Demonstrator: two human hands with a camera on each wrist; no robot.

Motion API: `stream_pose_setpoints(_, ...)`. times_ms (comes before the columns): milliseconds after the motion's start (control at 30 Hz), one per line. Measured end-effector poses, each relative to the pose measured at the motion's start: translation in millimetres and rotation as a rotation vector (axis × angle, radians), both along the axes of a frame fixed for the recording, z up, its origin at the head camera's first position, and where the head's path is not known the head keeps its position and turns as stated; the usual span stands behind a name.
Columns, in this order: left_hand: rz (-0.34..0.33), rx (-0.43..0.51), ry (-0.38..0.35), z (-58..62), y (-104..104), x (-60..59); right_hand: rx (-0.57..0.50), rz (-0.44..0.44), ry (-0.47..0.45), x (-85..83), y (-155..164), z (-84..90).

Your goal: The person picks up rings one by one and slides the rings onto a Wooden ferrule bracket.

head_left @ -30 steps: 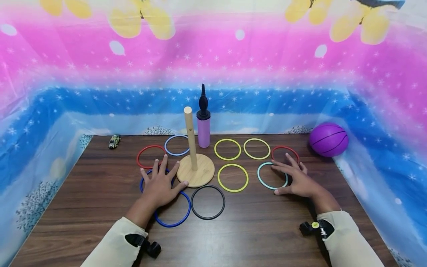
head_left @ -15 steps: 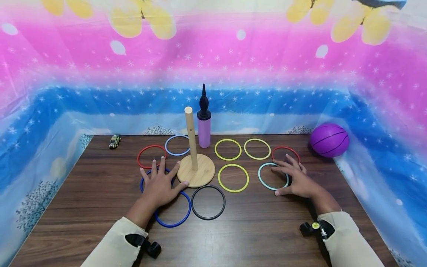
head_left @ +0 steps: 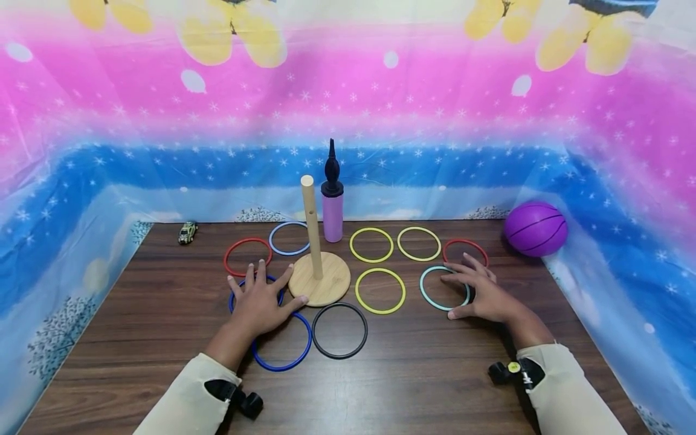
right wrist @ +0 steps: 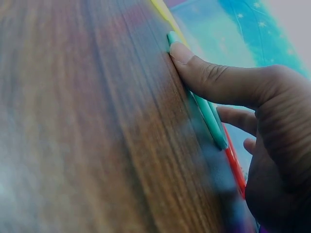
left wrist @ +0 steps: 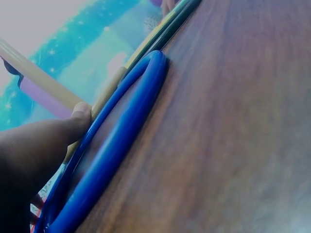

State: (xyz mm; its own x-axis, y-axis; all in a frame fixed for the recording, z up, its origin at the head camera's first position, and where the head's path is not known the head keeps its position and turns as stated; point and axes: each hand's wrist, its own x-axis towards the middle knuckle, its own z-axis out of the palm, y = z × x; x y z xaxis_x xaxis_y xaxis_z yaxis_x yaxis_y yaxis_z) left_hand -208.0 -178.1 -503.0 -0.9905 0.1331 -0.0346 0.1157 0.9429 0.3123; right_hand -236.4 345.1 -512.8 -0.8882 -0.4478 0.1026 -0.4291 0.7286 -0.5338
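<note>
My left hand (head_left: 260, 307) lies with spread fingers over two dark blue rings, the nearer ring (head_left: 281, 368) showing below it. Its thumb tip touches the edge of the round base of a wooden peg stand (head_left: 331, 284). My right hand (head_left: 486, 296) is over the light teal ring (head_left: 428, 296), thumb and fingers apart around its right side. In the right wrist view the thumb lies by the teal ring (right wrist: 210, 119); whether it touches cannot be told. In the left wrist view a blue ring (left wrist: 104, 174) runs beside the thumb. Neither hand holds anything.
A black ring (head_left: 339, 359), yellow rings (head_left: 380, 312), a light blue ring (head_left: 289, 223) and red rings (head_left: 248, 240) lie flat on the table. Behind stand a purple hand pump (head_left: 333, 217) and a purple ball (head_left: 536, 229). A toy car (head_left: 187, 232) sits far left.
</note>
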Motion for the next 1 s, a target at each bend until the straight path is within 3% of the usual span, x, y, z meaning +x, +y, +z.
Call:
stream_pose_setpoints(167, 0.004, 0.011, -0.011, 0.0, -1.0, 0.1, -0.007, 0.003, 0.013, -0.6, -1.5, 0.5)
stream_pose_setpoints(700, -0.035, -0.026, 0.061, -2.5, -0.2, 0.5, -0.018, -0.014, 0.057, 5.6, -8.8, 4.5)
stream_pose_setpoints(1000, -0.058, -0.069, 0.049, -1.1, -1.5, 1.1, -0.075, 0.001, 0.080, 8.8, -13.3, 8.0)
